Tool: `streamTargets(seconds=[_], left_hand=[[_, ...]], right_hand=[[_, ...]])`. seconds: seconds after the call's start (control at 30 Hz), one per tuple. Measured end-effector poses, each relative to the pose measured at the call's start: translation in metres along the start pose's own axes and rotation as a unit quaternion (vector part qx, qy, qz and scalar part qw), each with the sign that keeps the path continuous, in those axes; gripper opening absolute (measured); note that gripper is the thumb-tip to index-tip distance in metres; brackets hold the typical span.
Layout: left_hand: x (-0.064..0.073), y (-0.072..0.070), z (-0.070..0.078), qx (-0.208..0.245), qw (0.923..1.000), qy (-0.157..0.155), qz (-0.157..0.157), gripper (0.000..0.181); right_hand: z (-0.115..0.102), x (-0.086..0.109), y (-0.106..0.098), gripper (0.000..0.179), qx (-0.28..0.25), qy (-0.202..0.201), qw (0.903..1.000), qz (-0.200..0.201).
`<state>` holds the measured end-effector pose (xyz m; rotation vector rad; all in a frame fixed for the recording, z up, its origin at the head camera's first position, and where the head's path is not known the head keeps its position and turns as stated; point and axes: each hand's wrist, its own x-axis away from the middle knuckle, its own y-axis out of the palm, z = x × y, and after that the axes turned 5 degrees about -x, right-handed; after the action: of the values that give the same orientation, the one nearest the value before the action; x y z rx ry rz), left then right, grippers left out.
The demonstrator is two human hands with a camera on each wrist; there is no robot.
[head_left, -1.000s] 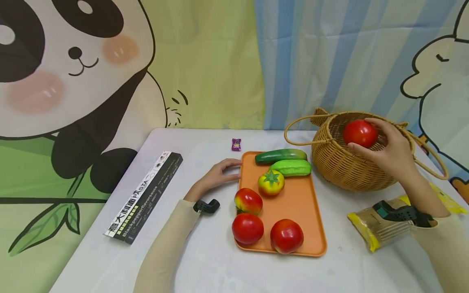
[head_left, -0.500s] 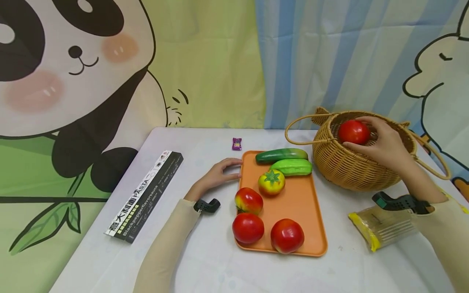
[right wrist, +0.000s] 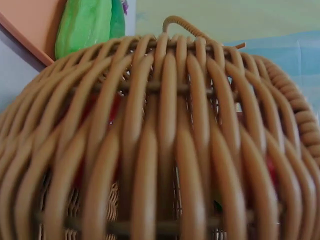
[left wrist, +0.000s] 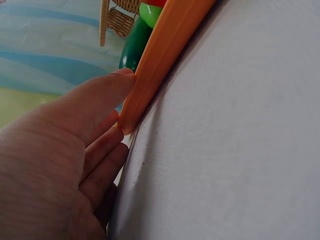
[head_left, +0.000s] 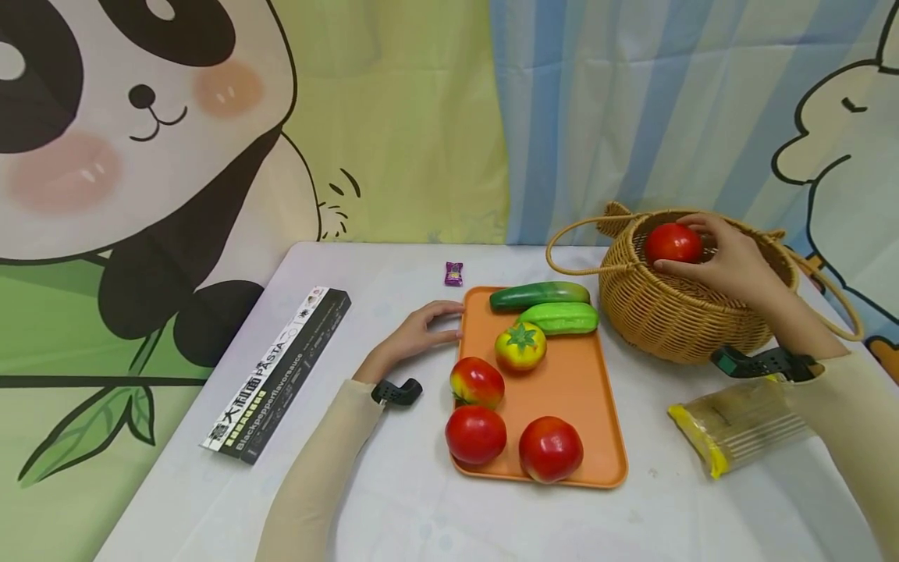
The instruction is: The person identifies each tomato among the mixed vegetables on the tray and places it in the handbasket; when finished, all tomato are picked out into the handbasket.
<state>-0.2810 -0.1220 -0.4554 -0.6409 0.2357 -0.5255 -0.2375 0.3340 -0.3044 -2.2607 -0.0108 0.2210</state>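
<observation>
My right hand [head_left: 730, 261] grips a shiny red tomato [head_left: 673, 243], low in the mouth of the wicker basket [head_left: 681, 328]. Through the weave in the right wrist view, red patches show inside the basket [right wrist: 165, 140]; the hand itself is hidden there. My left hand [head_left: 421, 332] rests its fingertips on the left edge of the orange tray [head_left: 572, 406]; the left wrist view shows thumb and fingers touching the tray's rim [left wrist: 155, 65]. On the tray lie a dark green cucumber [head_left: 539, 295], a light green cucumber [head_left: 559, 318], a yellow-red tomato [head_left: 520, 347] and several redder ones [head_left: 551, 449].
A purple wrapped sweet [head_left: 453, 274] lies behind the tray. The black and white pasta box [head_left: 277, 375] is at the left. A clear, yellow-ended packet [head_left: 740, 421] lies under the right forearm. The basket's handle [head_left: 562, 246] sticks out towards the tray.
My right hand has moved slightly left and deeper into the basket with the red tomato. The left hand stays on the tray's edge.
</observation>
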Motion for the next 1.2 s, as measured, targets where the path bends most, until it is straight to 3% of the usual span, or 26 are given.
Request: streamTargets(seconds=[0.33, 0.63, 1.2], left_hand=[[0.001, 0.001, 0.002, 0.003, 1.0, 0.005, -0.003, 0.051], [0.0, -0.001, 0.003, 0.012, 0.9999, 0.007, 0.0, 0.054], [0.001, -0.002, 0.004, 0.01, 0.9999, 0.0, 0.0, 0.051]], right_hand=[[0.008, -0.007, 0.005, 0.082, 0.003, 0.025, 0.9995, -0.02], [0.009, -0.01, 0.003, 0.081, 0.021, 0.036, 0.9966, -0.071], [0.013, -0.014, 0.003, 0.075, 0.021, 0.027, 0.9935, -0.109]])
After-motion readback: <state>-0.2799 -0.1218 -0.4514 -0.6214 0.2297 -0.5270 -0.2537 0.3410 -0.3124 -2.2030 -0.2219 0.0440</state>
